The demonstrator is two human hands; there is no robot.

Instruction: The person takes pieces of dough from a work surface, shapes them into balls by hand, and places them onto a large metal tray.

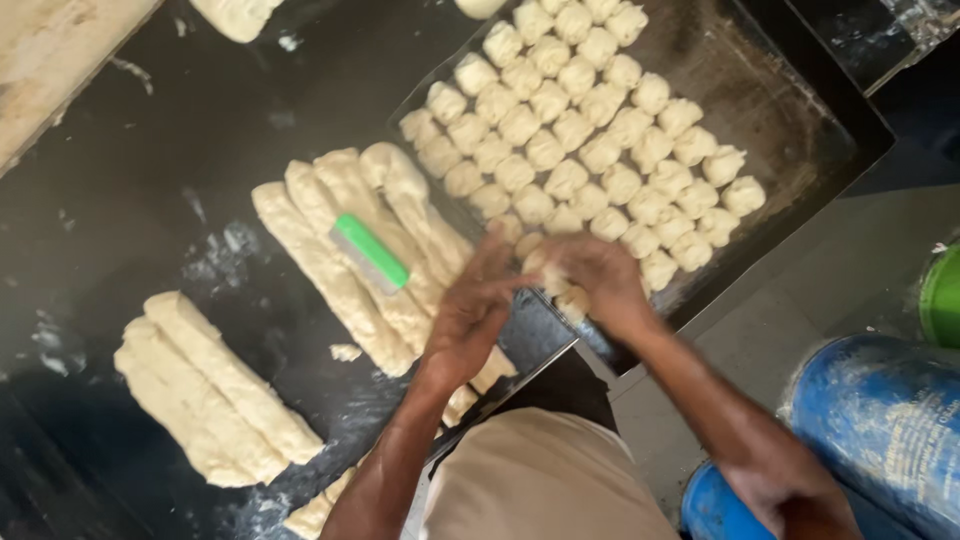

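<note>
Fingers (pixel 500 262) of the left hand (pixel 470 315) and right hand (pixel 595 280) press together around a small dough piece (pixel 545 272), at the near edge of the dark baking tray (pixel 760 90). The tray holds several dozen dough balls (pixel 575 130) in rows. Left of the tray, dough logs (pixel 330 270) carry one green-handled scraper (pixel 370 252); three more dough strips (pixel 215 390) lie farther left on the table (pixel 120 200).

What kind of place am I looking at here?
Probably a bakery or food-prep kitchen: a dark metal tray filled with rows of small dough pieces, long dough logs on a floured dark worktop.
</note>
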